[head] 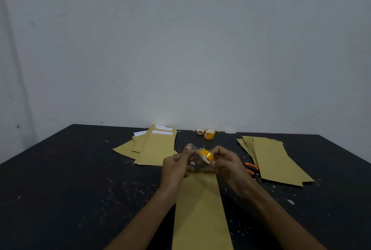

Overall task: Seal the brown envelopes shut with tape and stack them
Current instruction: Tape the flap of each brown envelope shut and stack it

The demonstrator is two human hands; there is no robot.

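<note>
My right grip (pixel 226 164) holds the tape roll (pixel 206 155); my left grip (pixel 176 166) pinches its free end above the envelope (pixel 200 209) on the table (pixel 80 189).

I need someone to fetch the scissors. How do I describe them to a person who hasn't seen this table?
On the black table, find the fanned pile of brown envelopes on the right. The scissors lie flat beside that pile's left edge, partly hidden behind the right hand. Their orange handles set them apart; the spare tape rolls, also orange, sit at the far edge.
</note>
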